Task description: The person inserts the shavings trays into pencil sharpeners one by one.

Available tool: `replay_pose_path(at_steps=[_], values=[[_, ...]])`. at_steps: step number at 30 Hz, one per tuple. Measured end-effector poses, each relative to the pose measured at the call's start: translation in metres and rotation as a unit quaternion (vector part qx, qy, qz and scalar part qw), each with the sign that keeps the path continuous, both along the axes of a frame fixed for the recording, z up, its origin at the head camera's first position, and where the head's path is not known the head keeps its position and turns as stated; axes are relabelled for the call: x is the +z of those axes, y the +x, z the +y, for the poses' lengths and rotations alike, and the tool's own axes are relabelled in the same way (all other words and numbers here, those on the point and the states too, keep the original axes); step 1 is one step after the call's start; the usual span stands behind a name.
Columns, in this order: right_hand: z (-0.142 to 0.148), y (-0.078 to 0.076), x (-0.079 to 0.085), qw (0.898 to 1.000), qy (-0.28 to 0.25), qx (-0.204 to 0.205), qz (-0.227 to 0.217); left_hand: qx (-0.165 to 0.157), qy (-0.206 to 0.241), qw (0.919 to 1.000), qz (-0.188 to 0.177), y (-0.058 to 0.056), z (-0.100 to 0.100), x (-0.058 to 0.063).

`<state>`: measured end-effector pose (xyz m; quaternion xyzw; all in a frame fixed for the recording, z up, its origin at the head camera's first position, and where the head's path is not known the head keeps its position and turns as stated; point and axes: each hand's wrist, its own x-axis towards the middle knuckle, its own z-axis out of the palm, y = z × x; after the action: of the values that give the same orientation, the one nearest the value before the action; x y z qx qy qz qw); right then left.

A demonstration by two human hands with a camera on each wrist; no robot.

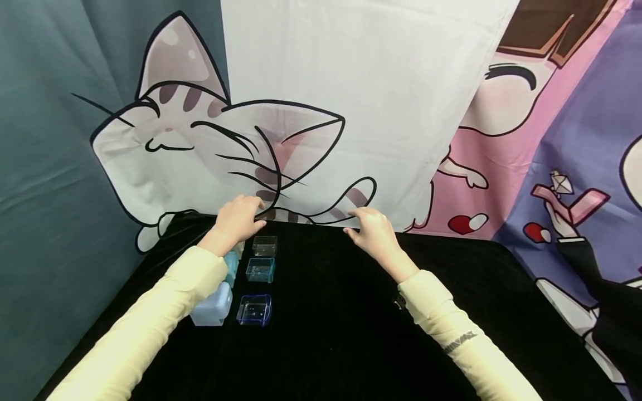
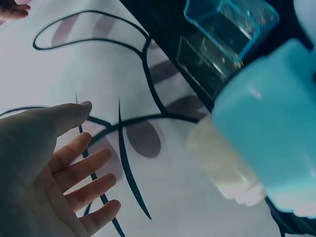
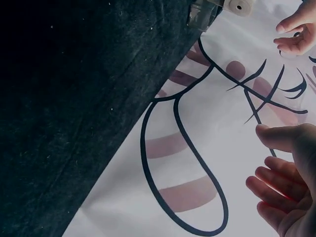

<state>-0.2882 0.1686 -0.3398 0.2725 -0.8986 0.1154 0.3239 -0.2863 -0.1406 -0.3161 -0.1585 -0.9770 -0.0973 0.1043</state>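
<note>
My left hand [image 1: 238, 221] hovers near the table's far edge, over the back end of a row of containers, its fingers loosely bent with nothing in them. In the left wrist view a light blue container [image 2: 271, 118] and a smaller cream one [image 2: 224, 163] stand beside that hand [image 2: 64, 173]. My right hand [image 1: 373, 231] is held up to the right, also holding nothing, thumb apart from its relaxed fingers. Between the hands, nearer the left, lie three small clear trays: a colourless one [image 1: 264, 245], one with a turquoise edge [image 1: 261, 270] and one with a dark blue edge [image 1: 254, 310].
A pale blue container [image 1: 214, 305] stands at the front of the left row, partly behind the left sleeve [image 1: 150, 323]. Black cloth [image 1: 331, 345] covers the table. Behind it hangs a printed curtain [image 1: 371, 111] with a cartoon cat.
</note>
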Motion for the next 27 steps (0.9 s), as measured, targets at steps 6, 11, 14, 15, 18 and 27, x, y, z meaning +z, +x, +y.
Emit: replay_pose_path(at_steps=[6,11,14,15,18,27], values=[[-0.012,-0.009,0.001,1.0,0.006,0.007,0.004,0.012,-0.006,0.9999,-0.011,-0.008,-0.019,0.005],[-0.019,-0.016,-0.001,1.0,0.007,0.008,-0.003,0.012,-0.01,0.9994,-0.03,-0.012,-0.034,0.004],[-0.023,-0.02,-0.002,1.0,0.007,0.002,-0.022,0.01,-0.014,0.9989,-0.043,-0.015,-0.041,0.001],[-0.024,-0.021,-0.003,1.0,0.007,-0.001,-0.028,0.01,-0.017,0.9988,-0.045,-0.016,-0.044,-0.001],[-0.027,-0.024,-0.004,0.999,0.006,-0.008,-0.041,0.014,-0.026,0.9986,-0.044,-0.02,-0.051,-0.008],[-0.043,-0.037,-0.015,0.998,0.015,-0.01,-0.054,0.017,-0.044,0.9977,-0.049,-0.026,-0.063,-0.02]])
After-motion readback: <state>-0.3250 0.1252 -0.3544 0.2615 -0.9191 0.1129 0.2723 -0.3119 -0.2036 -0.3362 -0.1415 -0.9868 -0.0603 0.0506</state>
